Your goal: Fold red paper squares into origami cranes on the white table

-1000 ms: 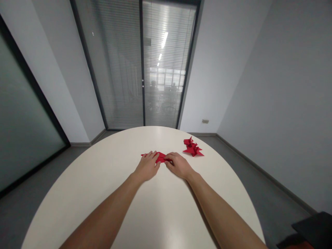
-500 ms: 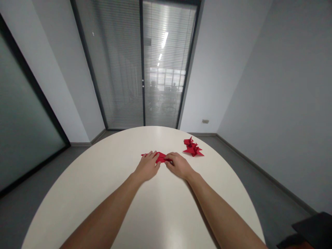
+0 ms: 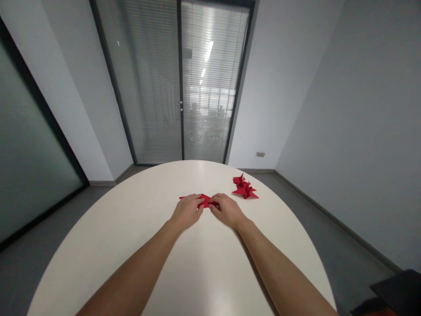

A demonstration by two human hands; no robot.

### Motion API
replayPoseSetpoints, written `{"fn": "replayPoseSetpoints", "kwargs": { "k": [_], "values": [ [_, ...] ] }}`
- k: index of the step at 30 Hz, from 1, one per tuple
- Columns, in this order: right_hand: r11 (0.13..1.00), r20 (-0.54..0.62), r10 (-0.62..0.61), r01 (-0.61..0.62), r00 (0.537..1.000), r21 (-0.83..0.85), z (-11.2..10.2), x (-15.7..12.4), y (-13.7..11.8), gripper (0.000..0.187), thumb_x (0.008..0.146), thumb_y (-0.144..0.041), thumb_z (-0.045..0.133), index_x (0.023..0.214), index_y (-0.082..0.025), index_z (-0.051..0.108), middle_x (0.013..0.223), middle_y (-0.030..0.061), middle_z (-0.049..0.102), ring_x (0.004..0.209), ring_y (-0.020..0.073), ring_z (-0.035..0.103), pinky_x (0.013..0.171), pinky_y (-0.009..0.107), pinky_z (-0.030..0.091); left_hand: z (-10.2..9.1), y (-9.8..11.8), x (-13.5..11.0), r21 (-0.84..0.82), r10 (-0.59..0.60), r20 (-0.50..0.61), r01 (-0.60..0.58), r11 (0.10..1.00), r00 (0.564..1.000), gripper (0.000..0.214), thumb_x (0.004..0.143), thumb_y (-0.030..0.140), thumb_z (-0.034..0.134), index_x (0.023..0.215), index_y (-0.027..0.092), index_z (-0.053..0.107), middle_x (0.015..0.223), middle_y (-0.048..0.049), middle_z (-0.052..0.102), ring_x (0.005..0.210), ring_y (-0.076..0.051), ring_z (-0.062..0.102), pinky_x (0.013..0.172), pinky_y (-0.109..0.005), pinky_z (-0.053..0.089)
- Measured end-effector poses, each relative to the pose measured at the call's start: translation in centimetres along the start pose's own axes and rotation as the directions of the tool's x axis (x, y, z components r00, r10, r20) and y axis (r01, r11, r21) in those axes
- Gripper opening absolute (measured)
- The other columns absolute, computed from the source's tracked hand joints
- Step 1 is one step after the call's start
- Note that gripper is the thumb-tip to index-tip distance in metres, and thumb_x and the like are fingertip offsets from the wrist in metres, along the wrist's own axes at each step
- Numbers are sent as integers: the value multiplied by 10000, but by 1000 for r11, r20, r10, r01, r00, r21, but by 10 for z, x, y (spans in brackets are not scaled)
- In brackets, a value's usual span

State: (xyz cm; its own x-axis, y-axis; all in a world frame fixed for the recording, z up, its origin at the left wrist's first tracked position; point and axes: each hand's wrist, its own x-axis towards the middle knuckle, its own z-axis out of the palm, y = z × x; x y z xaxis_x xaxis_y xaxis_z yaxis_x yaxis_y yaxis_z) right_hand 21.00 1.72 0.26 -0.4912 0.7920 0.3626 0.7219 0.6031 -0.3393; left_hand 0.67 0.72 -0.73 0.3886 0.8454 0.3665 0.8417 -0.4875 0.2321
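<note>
A piece of red paper [image 3: 205, 201] lies flat on the round white table [image 3: 131, 228], partly folded. My left hand [image 3: 186, 212] rests on its left part with the fingers curled down onto it. My right hand [image 3: 226, 209] presses the paper's right end with bent fingers. Both hands meet over the paper's middle, and most of the sheet is hidden beneath them.
A small heap of folded red paper figures [image 3: 244, 187] sits on the table at the far right. Beyond the table are glass doors with blinds [image 3: 180, 83] and grey walls. A dark object [image 3: 399, 287] shows at the lower right corner.
My left fingers have curled in slightly over the red paper. The arms and paper stay where they were.
</note>
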Motion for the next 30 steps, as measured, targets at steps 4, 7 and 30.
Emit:
{"fn": "replayPoseSetpoints", "kwargs": {
  "k": [4,7,30],
  "values": [
    [1000,2,1,-1,1000,-22,0,1,1,188,951,-216,558,1033,-194,726,1035,68,710,990,194,624,883,291,448,-2,1,0,-3,27,-17,-27,1000,999,321,986,353,489,1200,277,715,1304,-31,697,1185,-240,623,1018,-382,488],
    [1000,-7,7,-8,1000,-28,0,2,2,173,949,-215,562,996,-200,728,1017,62,712,967,194,624,862,290,448,-3,2,-1,-4,39,-24,-39,999,999,309,963,374,542,1193,273,723,1258,-38,720,1147,-257,635,988,-389,498],
    [1000,-23,-10,10,1000,2,0,2,0,163,939,-188,582,1004,-211,730,1015,55,739,977,207,621,859,302,451,-3,2,1,-113,49,-49,-54,992,998,289,960,224,534,1142,314,740,1158,5,759,1063,-218,666,905,-321,509]
  ]
}}
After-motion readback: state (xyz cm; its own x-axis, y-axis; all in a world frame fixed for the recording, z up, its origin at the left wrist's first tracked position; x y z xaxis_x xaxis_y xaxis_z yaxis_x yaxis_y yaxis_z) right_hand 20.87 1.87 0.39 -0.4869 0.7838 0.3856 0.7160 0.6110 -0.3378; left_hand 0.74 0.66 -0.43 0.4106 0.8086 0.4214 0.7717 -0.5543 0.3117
